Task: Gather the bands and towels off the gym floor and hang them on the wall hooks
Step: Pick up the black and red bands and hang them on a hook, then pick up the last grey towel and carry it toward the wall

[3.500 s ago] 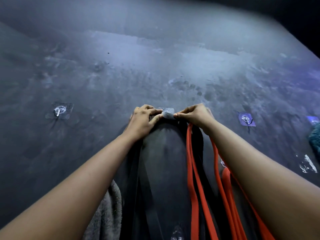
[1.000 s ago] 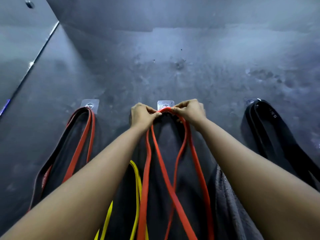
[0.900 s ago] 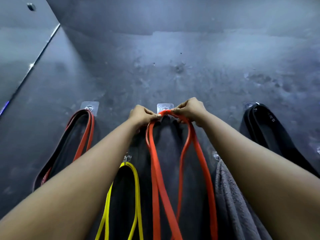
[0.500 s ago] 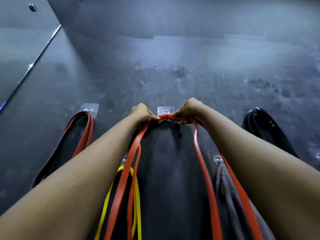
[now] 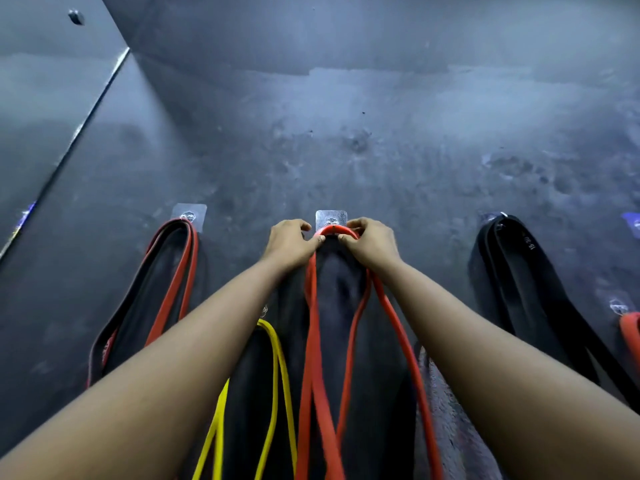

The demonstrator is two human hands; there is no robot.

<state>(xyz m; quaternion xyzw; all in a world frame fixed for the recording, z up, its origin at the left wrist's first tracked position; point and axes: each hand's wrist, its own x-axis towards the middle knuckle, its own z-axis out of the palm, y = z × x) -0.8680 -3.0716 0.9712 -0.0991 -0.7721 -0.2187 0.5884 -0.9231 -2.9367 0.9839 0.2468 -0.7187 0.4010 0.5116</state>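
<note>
An orange band (image 5: 313, 341) loops over the middle adhesive wall hook (image 5: 331, 218) and hangs down in several strands. My left hand (image 5: 289, 242) pinches the loop's left side just below the hook. My right hand (image 5: 372, 240) pinches its right side. A wide dark band (image 5: 343, 296) hangs behind the orange one on the same hook. A yellow band (image 5: 277, 368) hangs from a lower hook (image 5: 264, 310) under my left forearm. A grey towel (image 5: 446, 420) hangs beneath my right forearm.
A black and red band (image 5: 166, 289) hangs on the left hook (image 5: 188, 214). Black bands (image 5: 512, 271) hang on the right hook (image 5: 493, 216). Another orange band (image 5: 630, 327) shows at the right edge under a lower hook (image 5: 619, 308). A wall corner edge (image 5: 69, 140) runs at the left.
Since 3.5 s ago the view shifted to this hook. Over the last second my hands spread the orange band's strands wide, then drew them back in with the loop staying at the hook.
</note>
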